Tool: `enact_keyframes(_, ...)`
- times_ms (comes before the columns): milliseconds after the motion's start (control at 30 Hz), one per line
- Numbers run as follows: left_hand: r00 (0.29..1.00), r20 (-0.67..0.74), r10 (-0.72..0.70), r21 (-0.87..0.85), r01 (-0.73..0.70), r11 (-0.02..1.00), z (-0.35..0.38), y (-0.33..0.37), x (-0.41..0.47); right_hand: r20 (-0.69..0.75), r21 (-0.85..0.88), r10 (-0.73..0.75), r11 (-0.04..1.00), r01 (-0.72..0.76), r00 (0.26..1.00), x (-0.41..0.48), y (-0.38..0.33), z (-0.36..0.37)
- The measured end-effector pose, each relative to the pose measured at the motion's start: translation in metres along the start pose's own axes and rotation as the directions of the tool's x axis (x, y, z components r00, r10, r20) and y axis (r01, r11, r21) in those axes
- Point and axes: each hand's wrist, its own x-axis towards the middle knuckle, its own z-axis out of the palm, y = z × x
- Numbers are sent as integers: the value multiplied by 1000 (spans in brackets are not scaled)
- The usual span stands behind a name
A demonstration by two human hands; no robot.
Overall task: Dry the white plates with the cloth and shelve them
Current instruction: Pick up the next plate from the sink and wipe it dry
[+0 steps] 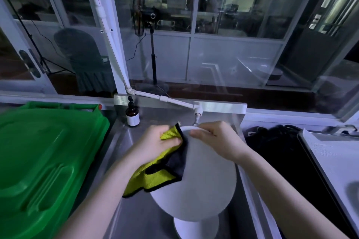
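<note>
Over the sink [136,215], the person holds a white plate [206,180] clear of the basin, likely so drips fall onto the steel rather than the counter. The right hand [217,139] pinches its far rim, just below the tap [198,111]. That steadies the plate and leaves its face free for wiping. The left hand [157,141] is closed round a bunched yellow-and-black cloth [153,178], pressing it to the plate's left edge, and the loose end hangs by the forearm. The plate's face is turned up toward the person. It reads as an oval running from the tap back toward them, the near edge lower as far as I can judge. A second plate [196,228] lies in the sink beneath, probably next.
</note>
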Motion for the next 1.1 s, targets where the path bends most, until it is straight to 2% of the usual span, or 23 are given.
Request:
enact_keyframes(67,993,-114,-39,-86,29,996,4,-3,-5,-60,16,34,999,-33,998,3,2,-10)
enact_keyframes(100,965,-235,-117,-180,75,981,7,-5,-7,-134,102,98,991,-84,986,3,3,-13)
enact_keyframes(133,903,-360,-233,-286,131,949,13,-7,-8,-233,225,188,965,-135,954,3,4,-11)
enact_keyframes(200,707,-518,-482,-493,213,843,32,-4,-9,-427,499,417,849,-175,802,1,1,6)
enact_keyframes(233,622,-530,-577,-591,217,777,40,0,-8,-475,612,533,772,-172,700,-1,-2,21)
enact_keyframes(267,581,-514,-631,-659,204,724,45,1,-7,-469,692,622,700,-176,627,-3,-4,35)
enact_keyframes(300,580,-505,-639,-680,188,708,45,-1,-5,-433,735,664,651,-188,610,-6,-2,45)
enact_keyframes(333,599,-515,-613,-662,176,729,42,-3,-4,-383,740,665,636,-218,641,-9,2,49)
enact_keyframes(400,668,-539,-514,-562,169,809,29,-8,-4,-317,669,579,698,-256,751,-11,10,37)
enact_keyframes(467,768,-512,-386,-433,158,888,14,-12,-1,-268,588,431,782,-208,862,-5,15,10)
enact_keyframes(500,829,-470,-303,-345,143,928,8,-11,1,-221,526,342,831,-183,913,-1,14,-4)
enact_keyframes(567,937,-334,-105,-115,70,991,4,-3,6,-51,289,158,948,-137,986,7,7,-18)
enact_keyframes(633,985,-171,3,-29,-8,1000,8,6,11,54,18,63,998,-64,997,12,2,-16)
enact_keyframes(667,992,-122,17,-24,-20,1000,9,7,12,48,-35,49,998,-47,998,12,1,-15)
enact_keyframes(733,990,-141,-1,-32,-4,999,8,8,10,-30,-1,68,998,-68,997,7,6,-12)
enact_keyframes(800,948,-298,-110,-119,78,990,11,5,5,-183,163,173,976,-144,968,1,11,-7)
enact_keyframes(833,896,-390,-214,-224,134,965,15,2,2,-283,296,265,938,-179,922,-3,12,0)
enact_keyframes(900,737,-464,-492,-528,217,821,29,1,-4,-417,580,517,785,-219,747,-11,10,23)
enact_keyframes(933,664,-445,-601,-625,250,740,34,-1,-6,-406,687,636,686,-240,657,-15,10,37)
enact_keyframes(967,624,-422,-657,-662,283,694,38,-5,-7,-367,746,704,613,-261,608,-18,11,49)
enact_keyframes(1000,622,-406,-669,-666,299,683,38,-9,-8,-329,756,720,589,-286,611,-21,16,57)
enact_keyframes(1033,649,-396,-649,-658,292,694,35,-12,-9,-300,726,694,611,-315,654,-25,21,58)
enact_keyframes(1100,730,-395,-558,-587,266,764,23,-15,-10,-261,607,580,720,-336,772,-25,29,44)
